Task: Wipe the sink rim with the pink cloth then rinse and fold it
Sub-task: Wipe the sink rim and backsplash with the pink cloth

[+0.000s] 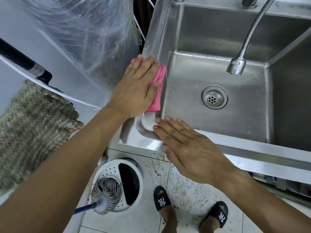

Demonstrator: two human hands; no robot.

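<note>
A pink cloth (pixel 158 91) lies on the left rim (pixel 155 36) of the stainless steel sink. My left hand (pixel 136 86) presses flat on top of the cloth, fingers spread and pointing away from me, hiding most of it. My right hand (pixel 186 145) rests flat and empty on the front left corner of the rim, fingers apart, its fingertips beside a small white oval object (pixel 148 122) that sits on the corner just below the cloth.
The sink basin holds a round drain (pixel 214 97), with a flexible faucet head (pixel 235 66) hanging above it. A mop and white bucket (pixel 117 184) stand on the tiled floor below the corner. A plastic-wrapped appliance (pixel 75 39) and a rug (pixel 33 125) are at left.
</note>
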